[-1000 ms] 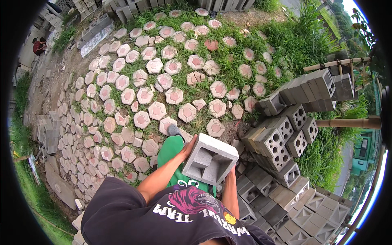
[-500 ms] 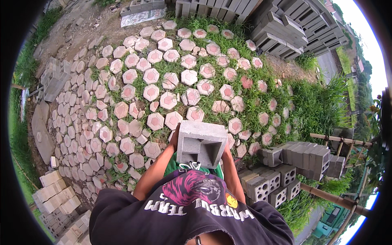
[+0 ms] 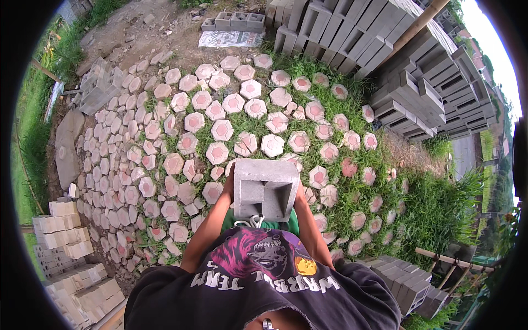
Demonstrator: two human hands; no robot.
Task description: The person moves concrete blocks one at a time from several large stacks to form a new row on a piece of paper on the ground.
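Observation:
A grey hollow concrete block (image 3: 266, 171) is held up in front of my waist, its open cavities facing me. My left hand (image 3: 228, 183) is closed on the block's left side, and my right hand (image 3: 299, 194) grips the opposite side. The block hides most of the fingers on both hands. Just below it are a white drawstring (image 3: 251, 221) and green shorts (image 3: 297, 220).
Hexagonal pavers (image 3: 222, 130) with grass between them cover the ground ahead. Tall block stacks (image 3: 341, 30) stand far right, with a short row of blocks (image 3: 239, 22) behind a printed sheet (image 3: 231, 39). More blocks (image 3: 399, 278) sit near right; pale blocks (image 3: 66, 234) near left.
The far stacks and the row of blocks appear closer and further right. The near-right blocks have slid toward the lower edge. Both hands keep hold of the concrete block, at nearly the same spot before me.

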